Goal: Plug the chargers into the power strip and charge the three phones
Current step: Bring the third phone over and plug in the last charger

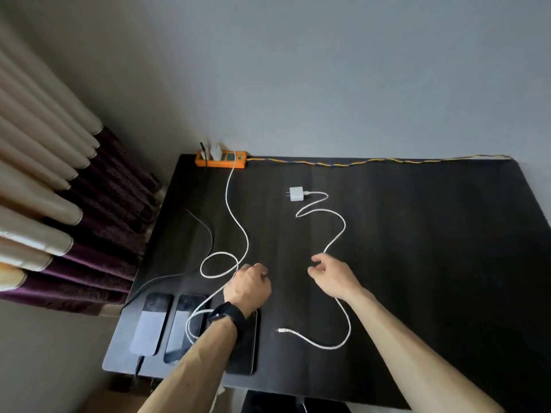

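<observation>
reaching in over the black table (417, 234), both hands low near the middle. left hand (250, 284) is balled up, fingers curled tight right over the plugged-in white cable (229, 204). whether it's actually pinching that cable, can't tell from here. right hand (331, 272) hangs loose, fingers softly curled, thumb apart from them, nothing in it, right beside the second cable (343, 225).

that one runs back to the loose charger (296, 194), lying flat, prongs pointing left, well apart from the orange power strip (220, 159) at the far corner, where a white brick (215, 152) and a black plug (203, 150) already sit. its free connector (281, 330) lies toward the front, near the three phones (152, 323).

handling-wise, i'd say the loose charger is small, light and rigid: take it by the flat sides, prongs forward, push straight in. the second cable looks limp and a bit springy, likely to drag and snag the other loop, so lift it by the stiff connector end, not mid-run. the phones look like slick glass; steady one while seating the tip.
</observation>
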A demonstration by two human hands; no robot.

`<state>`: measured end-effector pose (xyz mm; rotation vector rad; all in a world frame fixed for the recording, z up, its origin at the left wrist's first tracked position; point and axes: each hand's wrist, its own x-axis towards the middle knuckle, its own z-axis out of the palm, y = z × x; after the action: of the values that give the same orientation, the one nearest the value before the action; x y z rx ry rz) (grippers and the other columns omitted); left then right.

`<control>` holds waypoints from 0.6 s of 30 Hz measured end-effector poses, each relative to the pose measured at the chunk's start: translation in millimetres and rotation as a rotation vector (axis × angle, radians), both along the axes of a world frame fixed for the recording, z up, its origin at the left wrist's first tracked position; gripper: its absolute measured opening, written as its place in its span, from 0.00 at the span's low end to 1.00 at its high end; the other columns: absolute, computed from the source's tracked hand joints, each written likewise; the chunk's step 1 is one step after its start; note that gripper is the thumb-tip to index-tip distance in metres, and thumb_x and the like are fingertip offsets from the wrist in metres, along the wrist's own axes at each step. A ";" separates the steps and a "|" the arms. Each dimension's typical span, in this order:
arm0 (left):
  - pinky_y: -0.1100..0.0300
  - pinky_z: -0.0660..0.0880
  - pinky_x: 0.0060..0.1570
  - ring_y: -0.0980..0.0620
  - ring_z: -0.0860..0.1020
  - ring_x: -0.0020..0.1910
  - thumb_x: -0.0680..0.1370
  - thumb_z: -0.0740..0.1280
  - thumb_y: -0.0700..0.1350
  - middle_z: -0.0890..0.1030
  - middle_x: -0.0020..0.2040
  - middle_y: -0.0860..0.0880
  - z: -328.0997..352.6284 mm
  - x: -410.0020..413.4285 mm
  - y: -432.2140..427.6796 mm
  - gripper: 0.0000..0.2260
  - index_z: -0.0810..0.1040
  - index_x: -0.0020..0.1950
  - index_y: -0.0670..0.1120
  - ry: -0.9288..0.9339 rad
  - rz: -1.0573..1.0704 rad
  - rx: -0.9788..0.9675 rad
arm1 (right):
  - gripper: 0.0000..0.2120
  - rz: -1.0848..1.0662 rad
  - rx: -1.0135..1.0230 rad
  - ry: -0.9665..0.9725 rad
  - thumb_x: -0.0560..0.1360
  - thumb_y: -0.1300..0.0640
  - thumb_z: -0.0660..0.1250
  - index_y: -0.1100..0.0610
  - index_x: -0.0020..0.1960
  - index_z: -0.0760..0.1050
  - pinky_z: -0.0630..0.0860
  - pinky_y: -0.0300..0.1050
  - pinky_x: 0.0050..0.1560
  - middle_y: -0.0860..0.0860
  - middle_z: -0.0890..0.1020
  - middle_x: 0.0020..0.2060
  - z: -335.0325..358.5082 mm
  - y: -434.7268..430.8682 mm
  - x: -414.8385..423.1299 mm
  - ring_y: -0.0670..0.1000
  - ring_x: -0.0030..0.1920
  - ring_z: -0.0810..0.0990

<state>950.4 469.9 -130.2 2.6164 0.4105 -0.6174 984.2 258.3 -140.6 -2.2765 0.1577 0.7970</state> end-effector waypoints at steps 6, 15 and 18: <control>0.49 0.75 0.61 0.47 0.75 0.64 0.77 0.61 0.49 0.76 0.64 0.49 2.9 92.4 11.1 0.17 0.77 0.65 0.53 -0.082 -0.154 -0.059 | 0.16 -0.260 0.098 -0.158 0.80 0.50 0.64 0.52 0.67 0.74 0.68 0.39 0.52 0.48 0.82 0.56 12.1 20.7 74.6 0.47 0.51 0.77; 0.47 0.58 0.75 0.45 0.56 0.77 0.79 0.61 0.54 0.58 0.78 0.46 -92.8 184.0 66.6 0.27 0.59 0.78 0.53 -0.063 -0.532 0.181 | 0.10 -0.390 -0.041 -0.489 0.78 0.58 0.69 0.53 0.59 0.78 0.74 0.36 0.51 0.51 0.80 0.54 -36.4 73.7 178.9 0.46 0.50 0.81; 0.45 0.53 0.76 0.45 0.51 0.79 0.80 0.59 0.56 0.51 0.81 0.47 -121.7 188.9 86.1 0.30 0.52 0.80 0.55 -0.051 -0.590 0.197 | 0.18 -0.208 -0.254 -0.490 0.78 0.55 0.69 0.52 0.67 0.74 0.73 0.43 0.59 0.52 0.75 0.64 -58.2 82.7 203.2 0.54 0.62 0.77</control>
<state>1139.2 555.9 -251.8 2.9408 -0.3544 -0.7141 1187.4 341.1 -198.8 -2.5672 0.2737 0.1033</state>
